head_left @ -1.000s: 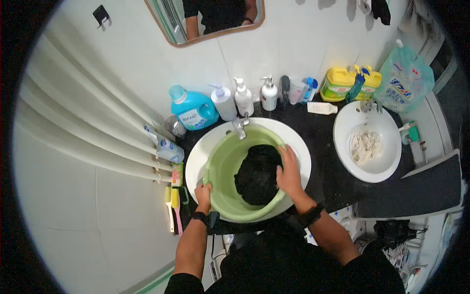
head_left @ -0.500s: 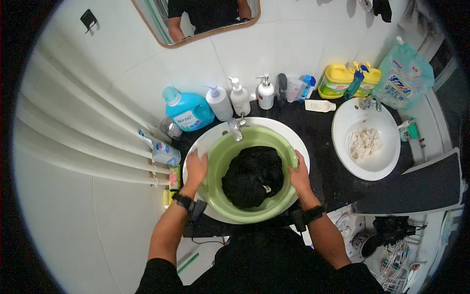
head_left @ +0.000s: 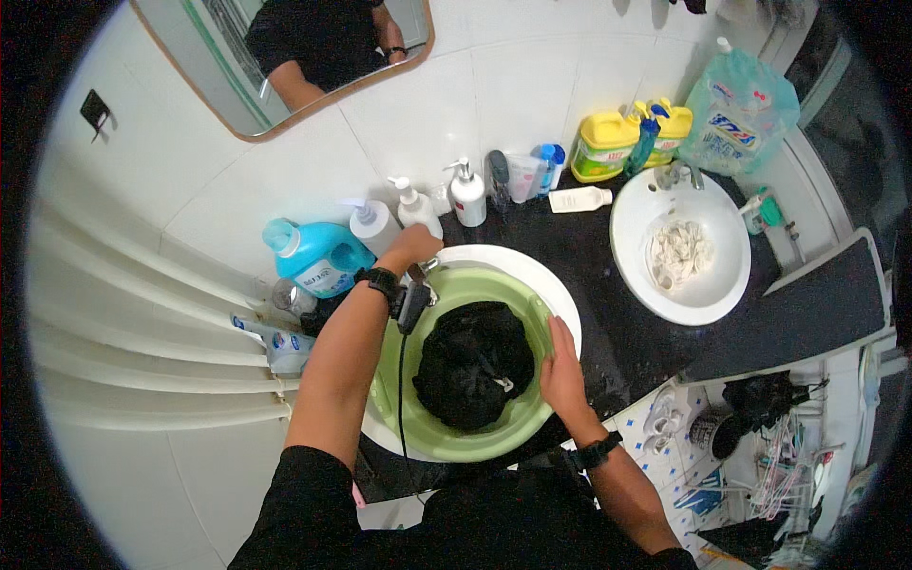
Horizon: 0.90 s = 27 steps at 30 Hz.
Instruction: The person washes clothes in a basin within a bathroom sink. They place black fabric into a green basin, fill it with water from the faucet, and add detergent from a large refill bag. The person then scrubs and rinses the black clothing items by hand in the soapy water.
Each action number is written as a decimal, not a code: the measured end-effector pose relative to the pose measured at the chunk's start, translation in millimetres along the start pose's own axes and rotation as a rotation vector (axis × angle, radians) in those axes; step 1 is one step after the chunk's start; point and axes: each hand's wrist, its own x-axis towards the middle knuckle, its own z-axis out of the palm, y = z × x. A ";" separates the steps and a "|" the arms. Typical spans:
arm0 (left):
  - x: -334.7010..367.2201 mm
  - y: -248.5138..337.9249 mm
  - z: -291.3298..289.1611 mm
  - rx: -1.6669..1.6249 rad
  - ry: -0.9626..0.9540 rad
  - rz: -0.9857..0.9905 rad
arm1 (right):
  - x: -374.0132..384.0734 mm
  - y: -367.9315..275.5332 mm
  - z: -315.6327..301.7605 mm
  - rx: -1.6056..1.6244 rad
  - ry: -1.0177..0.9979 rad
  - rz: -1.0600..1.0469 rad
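Observation:
A light green plastic basin (head_left: 446, 446) sits in the left white sink (head_left: 567, 313), with a bundle of wet-looking black cloth (head_left: 470, 361) in it. A small white tag shows on the cloth. My left hand (head_left: 415, 245) is at the faucet (head_left: 432, 275) behind the basin, its fingers closed over the faucet's top and partly hidden. A black device on the left wrist, with a cord, hangs over the basin's left side. My right hand (head_left: 563, 372) rests against the basin's right rim, fingers stretched out and lying along it.
A blue detergent bottle (head_left: 323, 258) and several pump bottles (head_left: 467, 195) line the wall behind. A white bottle (head_left: 579, 199) lies on the black counter (head_left: 608, 366). The right sink (head_left: 698, 309) holds whitish cloth (head_left: 680, 255). A pale curtain (head_left: 142, 332) hangs at left.
My left hand has left the basin's left rim and reached forward to the faucet. My right hand stays at the right rim, its fingers now straighter. The view has shifted.

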 end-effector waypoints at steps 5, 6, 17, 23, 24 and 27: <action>-33.6 53.3 -25.3 -0.086 -0.273 0.006 | 2.4 8.0 0.1 0.008 0.028 0.044; -52.0 66.3 -37.9 -0.085 -0.266 -0.003 | 2.9 7.1 1.3 0.014 0.025 0.034; -60.2 21.8 -10.7 -0.082 -0.115 0.026 | 8.7 33.4 12.5 0.153 0.013 0.012; -186.6 15.7 6.3 -0.083 0.372 -0.367 | 9.2 44.8 8.9 0.224 -0.004 0.233; -201.0 -2.9 25.4 -0.103 0.280 -0.433 | 10.3 44.0 10.3 0.255 -0.022 0.252; -230.0 -42.6 98.8 -0.529 0.265 -0.344 | 14.5 12.3 3.4 0.483 -0.098 0.458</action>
